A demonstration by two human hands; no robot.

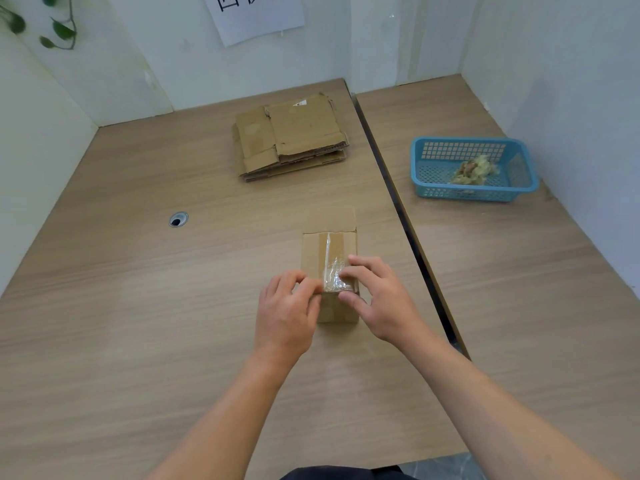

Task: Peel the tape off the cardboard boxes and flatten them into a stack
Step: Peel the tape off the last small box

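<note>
Gripping the taped box (312, 252), left hand (284, 315) and right hand (378, 303); stack (294, 135) and basket (465, 194) beyond

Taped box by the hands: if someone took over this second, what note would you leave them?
Left hand grips the box at its near left edge; right hand pinches the tape end on top.
Done: flattened stack at the far side; tape scraps in the blue basket.
Left: peel this tape, flatten the box, add it to the stack.
</note>
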